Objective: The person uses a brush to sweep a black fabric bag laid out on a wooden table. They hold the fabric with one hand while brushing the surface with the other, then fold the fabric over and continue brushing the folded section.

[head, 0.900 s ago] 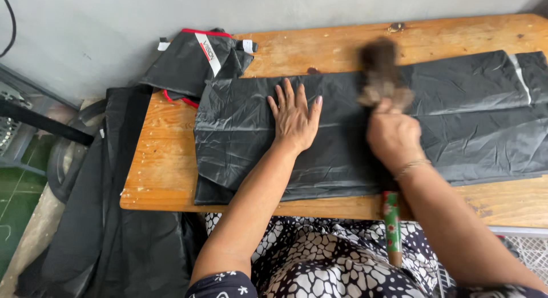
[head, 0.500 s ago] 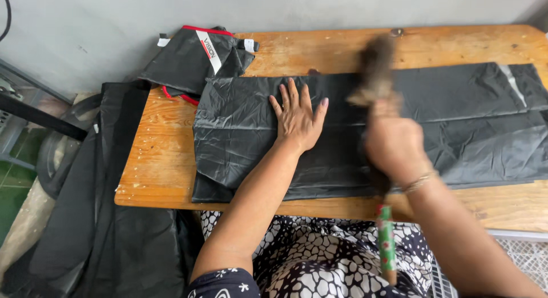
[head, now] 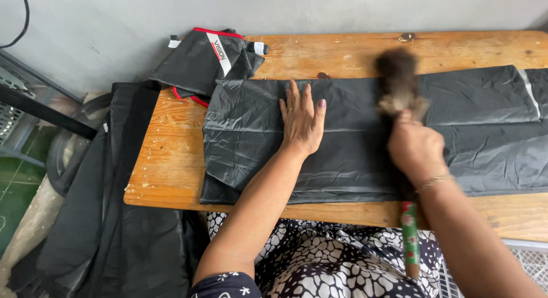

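**Flat palm and a brush on black sheeting**

The left hand (head: 301,122) lies fully open, palm down and fingers spread a little, pressed flat on the black plastic sheet (head: 354,144) near its middle. It grips nothing; it only bears on the material. The right hand (head: 415,149) is curled tightly around a brush (head: 399,87), its dark bristled head blurred and sitting over the sheet just beyond the knuckles. The brush's handle runs back under the wrist and past the near edge of the worktop, ending in a green and red section (head: 410,241) above the person's lap. A thin bracelet (head: 434,181) circles the right wrist.

The sheet is spread lengthwise across the wooden worktop (head: 342,53), creased and folded over at its left end, and runs out of the picture on the right. Its near edge lies close to the worktop's front edge.

At the far left corner of the worktop, touching the sheet's corner, lies a folded black bag with red trim and a white stripe (head: 208,61). More black material (head: 108,218) hangs down beside the worktop's left end toward the floor. The person's black-and-white patterned clothing (head: 319,264) shows below the front edge. A grey wall (head: 285,10) stands behind the worktop.
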